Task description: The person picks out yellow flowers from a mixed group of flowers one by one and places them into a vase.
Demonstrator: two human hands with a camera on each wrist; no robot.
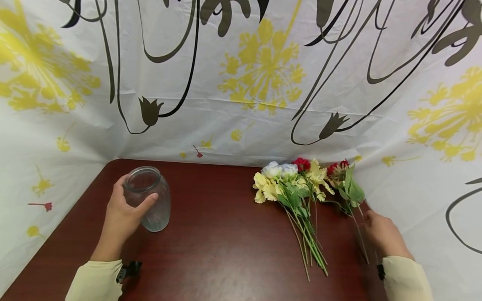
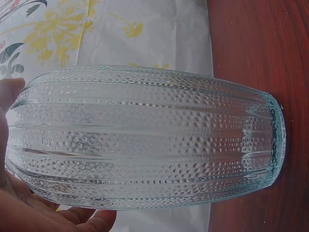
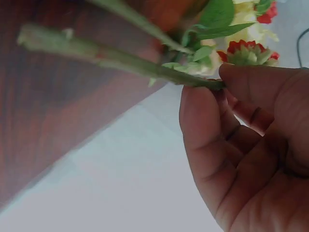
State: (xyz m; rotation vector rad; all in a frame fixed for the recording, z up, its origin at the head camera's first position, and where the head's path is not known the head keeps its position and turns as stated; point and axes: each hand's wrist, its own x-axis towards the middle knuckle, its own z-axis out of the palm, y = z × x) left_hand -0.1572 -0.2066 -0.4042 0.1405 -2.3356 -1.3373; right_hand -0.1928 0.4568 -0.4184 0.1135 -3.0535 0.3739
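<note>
My left hand [image 1: 122, 215] holds a clear glass vase [image 1: 157, 207] from its near left side, thumb across the front, fingers round the upper part. The left wrist view shows the vase's ribbed, dimpled glass [image 2: 145, 140] close up, its base toward the tabletop. At the table's right edge my right hand [image 1: 385, 234] pinches a green stem [image 3: 116, 60] between thumb and fingertip. That stem leads up to green leaves [image 1: 355, 190] beside a red flower [image 1: 336, 169]. In the right wrist view the flower heads lie beyond the fingers.
A bunch of artificial flowers lies on the dark red-brown table [image 1: 211, 234], with yellow blooms [image 1: 265, 187], pale blue-white blooms [image 1: 280, 170], a red bloom [image 1: 301, 164] and long stems [image 1: 312, 246] pointing toward me. A patterned white cloth [image 1: 207, 83] hangs behind and at both sides.
</note>
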